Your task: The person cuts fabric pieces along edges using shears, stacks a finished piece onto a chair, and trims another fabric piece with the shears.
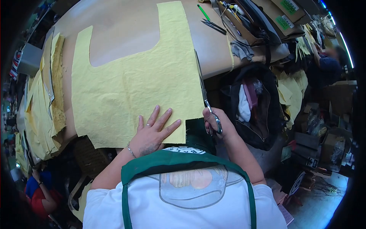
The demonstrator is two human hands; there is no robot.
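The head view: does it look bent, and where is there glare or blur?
Head view: bulging, with black corners; a light strip glares at the right edge; the table shows a pale sheen; yellow fabric, left hand and right hand look fairly crisp, while the outer edges turn soft and dim.

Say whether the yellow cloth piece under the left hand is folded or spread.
Spread: the yellow cloth piece lies mostly flat on the tan table, its U-notched outline showing, the left hand on it.
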